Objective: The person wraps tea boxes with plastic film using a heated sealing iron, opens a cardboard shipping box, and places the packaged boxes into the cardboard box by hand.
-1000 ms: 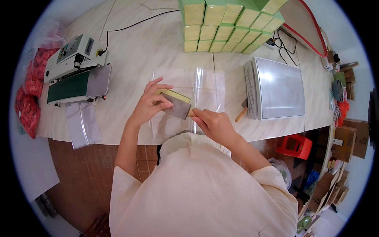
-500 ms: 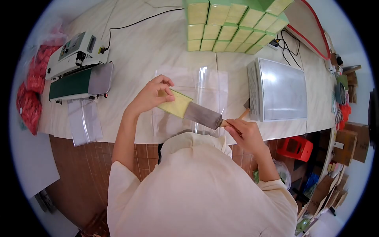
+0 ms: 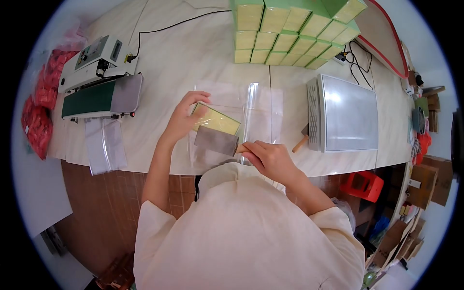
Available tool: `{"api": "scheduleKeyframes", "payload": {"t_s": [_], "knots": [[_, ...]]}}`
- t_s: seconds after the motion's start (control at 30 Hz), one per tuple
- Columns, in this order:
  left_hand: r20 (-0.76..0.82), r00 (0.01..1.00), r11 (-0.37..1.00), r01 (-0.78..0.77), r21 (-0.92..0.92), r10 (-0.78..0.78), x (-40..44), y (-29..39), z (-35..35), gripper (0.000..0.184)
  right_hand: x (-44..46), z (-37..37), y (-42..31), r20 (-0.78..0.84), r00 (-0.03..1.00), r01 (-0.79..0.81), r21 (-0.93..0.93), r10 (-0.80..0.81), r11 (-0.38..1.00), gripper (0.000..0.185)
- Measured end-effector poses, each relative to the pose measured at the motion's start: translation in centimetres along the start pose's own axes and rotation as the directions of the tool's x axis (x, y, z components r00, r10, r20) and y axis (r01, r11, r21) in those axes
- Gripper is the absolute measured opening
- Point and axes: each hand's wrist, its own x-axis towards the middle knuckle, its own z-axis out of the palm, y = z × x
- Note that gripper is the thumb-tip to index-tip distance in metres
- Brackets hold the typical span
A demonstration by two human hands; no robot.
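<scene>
My left hand (image 3: 184, 116) is closed on the left end of a yellow box (image 3: 218, 120) with green edges, wrapped in clear film. My right hand (image 3: 271, 158) grips the wooden handle of a scraper (image 3: 216, 140) with a wide, flat metal blade. The blade lies along the near side of the box, pointing left; whether it presses on the box I cannot tell. Under both hands, clear plastic sheets (image 3: 276, 104) are spread on the table.
A second wooden-handled scraper (image 3: 300, 143) leans by a flat-topped metal appliance (image 3: 349, 113) on the right. Stacked yellow-green boxes (image 3: 285, 41) stand at the back. To the left are a sealing machine (image 3: 99, 77), more clear bags (image 3: 105, 145) and bagged red packets (image 3: 38, 125).
My right hand has brought the scraper left and nearer to me, from the box's right end to its near side. The box has tipped, showing another face.
</scene>
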Motion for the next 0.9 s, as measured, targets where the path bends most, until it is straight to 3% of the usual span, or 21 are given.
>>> {"api": "scheduleKeyframes", "payload": {"t_s": [0.03, 0.1, 0.13, 0.2, 0.4, 0.9], "knots": [[0.000, 1.000, 1.000, 0.000, -0.004, 0.000, -0.4, -0.9, 0.3, 0.024, 0.0, -0.1, 0.1, 0.003, 1.000, -0.009, -0.023, 0.009, 1.000, 0.013], [-0.145, 0.977, 0.859, 0.064, -0.508, -0.158, -1.8, -2.4, 1.1, 0.053, 0.0, -0.2, -0.2, -0.012, 0.999, -0.036, -0.034, 0.036, 0.999, 0.012], [-0.143, 0.977, 0.857, 0.065, -0.511, -0.159, -2.2, -2.9, 1.8, 0.053, 0.0, -0.3, -0.3, -0.029, 0.998, -0.061, -0.042, 0.059, 0.997, 0.012], [-0.283, 0.951, 0.847, -0.047, -0.530, -0.124, -2.8, -3.4, 3.5, 0.078, -0.1, -0.3, -0.4, -0.068, 0.996, -0.062, -0.047, 0.059, 0.997, 0.012], [-0.446, 0.891, 0.886, -0.137, -0.442, -0.085, -2.0, -4.7, 5.4, 0.088, -0.3, -0.5, -0.5, -0.086, 0.991, -0.114, -0.133, 0.103, 0.985, 0.017], [-0.476, 0.868, 0.791, -0.192, -0.581, -0.139, -0.5, -5.8, 5.3, 0.081, -5.3, -3.2, -1.4, -0.041, 0.981, -0.192, -0.265, 0.188, 0.945, 0.021]]}}
